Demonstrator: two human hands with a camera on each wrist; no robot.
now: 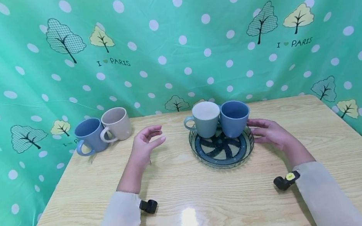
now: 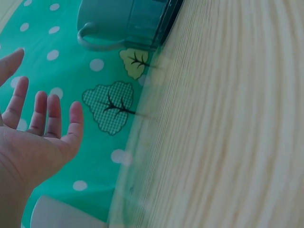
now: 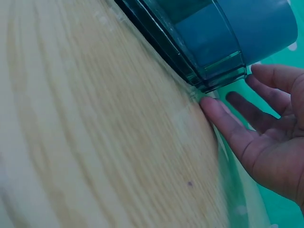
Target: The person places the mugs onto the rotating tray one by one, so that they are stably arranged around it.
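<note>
A round clear glass tray [image 1: 225, 165] with a dark wheel-like pattern holds two mugs toward its far side. One is a pale green mug [image 1: 206, 123] with its handle to the left; beside it stands a blue mug [image 1: 235, 120]. My right hand [image 1: 271, 132] is at the tray's right side, fingers loosely extended. In the right wrist view the fingertips [image 3: 209, 102] are at or very near the glass wall; contact is hard to tell. Left of the tray, my left hand [image 1: 145, 145] hovers with relaxed fingers and nothing in it.
At the table's back left stand another blue mug [image 1: 90, 134] and a light grey mug [image 1: 117, 124], close together with handles toward the left. The wooden table [image 1: 216, 209] meets a green polka-dot cloth [image 1: 170, 44] behind and at the sides.
</note>
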